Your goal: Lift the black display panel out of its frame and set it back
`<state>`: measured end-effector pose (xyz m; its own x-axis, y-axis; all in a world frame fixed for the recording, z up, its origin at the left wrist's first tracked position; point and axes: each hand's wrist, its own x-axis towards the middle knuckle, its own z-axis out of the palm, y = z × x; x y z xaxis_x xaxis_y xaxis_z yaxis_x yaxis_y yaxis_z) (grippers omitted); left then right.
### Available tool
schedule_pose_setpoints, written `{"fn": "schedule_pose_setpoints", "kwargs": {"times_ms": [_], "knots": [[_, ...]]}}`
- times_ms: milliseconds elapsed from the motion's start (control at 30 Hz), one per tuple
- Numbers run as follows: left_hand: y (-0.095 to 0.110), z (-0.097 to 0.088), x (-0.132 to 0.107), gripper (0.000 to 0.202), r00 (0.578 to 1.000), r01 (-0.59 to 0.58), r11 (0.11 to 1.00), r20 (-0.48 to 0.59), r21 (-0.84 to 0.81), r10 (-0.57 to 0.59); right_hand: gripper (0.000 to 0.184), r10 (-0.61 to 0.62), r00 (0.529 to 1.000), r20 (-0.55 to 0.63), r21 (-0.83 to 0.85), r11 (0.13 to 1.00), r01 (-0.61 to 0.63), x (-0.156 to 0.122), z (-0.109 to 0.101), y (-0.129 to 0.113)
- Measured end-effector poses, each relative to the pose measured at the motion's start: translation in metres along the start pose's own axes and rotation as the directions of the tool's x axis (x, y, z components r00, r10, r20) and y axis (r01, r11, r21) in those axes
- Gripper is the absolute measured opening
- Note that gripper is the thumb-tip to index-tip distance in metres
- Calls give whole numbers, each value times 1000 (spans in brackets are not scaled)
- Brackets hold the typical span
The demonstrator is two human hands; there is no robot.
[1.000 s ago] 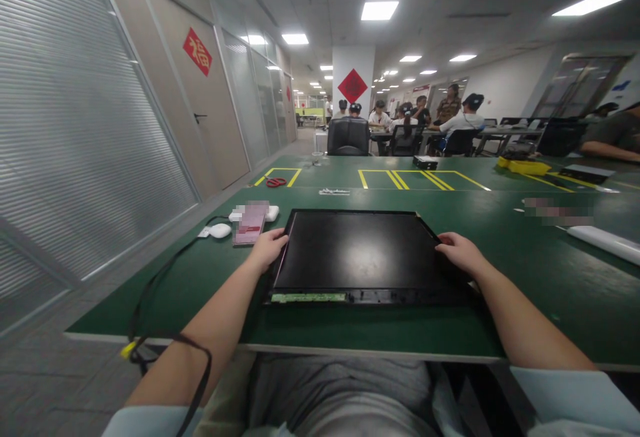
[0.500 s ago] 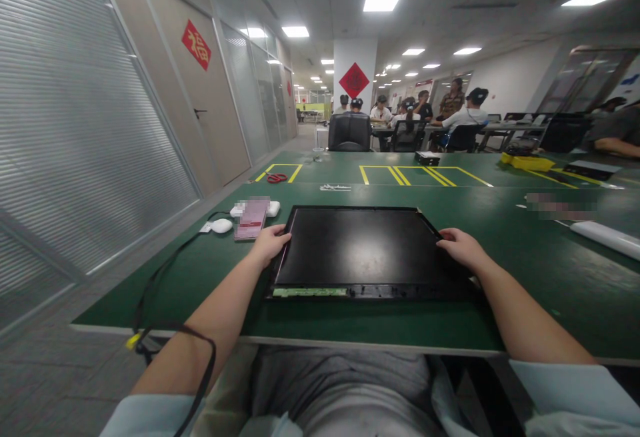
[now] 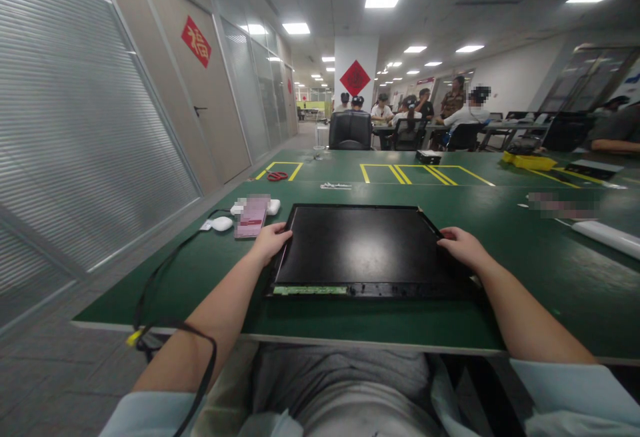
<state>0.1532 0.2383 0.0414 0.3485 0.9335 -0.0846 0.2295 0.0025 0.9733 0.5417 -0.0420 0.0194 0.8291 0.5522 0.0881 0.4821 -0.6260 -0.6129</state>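
A black display panel (image 3: 360, 244) lies before me, its dark screen facing up. Along its near edge runs a green circuit strip (image 3: 310, 290). My left hand (image 3: 271, 242) grips the left edge with the thumb on top, and the fingers are partly hidden behind and under the frame. At the right edge, my right hand (image 3: 461, 246) holds the panel the same way. Whether the panel rests fully on the green table (image 3: 175, 297) or is slightly raised, I cannot tell.
Left of the panel lie a phone (image 3: 251, 218) and a white rounded device (image 3: 221, 224) with a black cable (image 3: 170, 264). Red-handled scissors (image 3: 277, 176) sit farther back. On the right are a white tube-like object (image 3: 607, 238) and a yellow tray (image 3: 530, 161). Several people sit beyond.
Both hands keep their hold on the panel's sides. The view has shifted very slightly; nothing on the table has visibly moved.
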Motion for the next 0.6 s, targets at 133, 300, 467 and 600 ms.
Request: {"fn": "schedule_pose_setpoints", "kwargs": {"times_ms": [133,300,467,600], "knots": [[-3,-1,2,50,999,-27,999,-16,44,28,32,2,1000,-4,9,1000,-2,0,0,0],[-8,-3,7,57,999,-45,997,-19,64,47,32,2,1000,1,20,1000,-2,0,0,0],[-13,-4,12,58,998,-60,996,5,69,60,30,9,1000,-7,23,1000,-9,0,0,0],[-13,-4,12,64,997,-65,991,-38,116,70,30,17,1000,-4,40,999,-16,-2,-2,-3]]}}
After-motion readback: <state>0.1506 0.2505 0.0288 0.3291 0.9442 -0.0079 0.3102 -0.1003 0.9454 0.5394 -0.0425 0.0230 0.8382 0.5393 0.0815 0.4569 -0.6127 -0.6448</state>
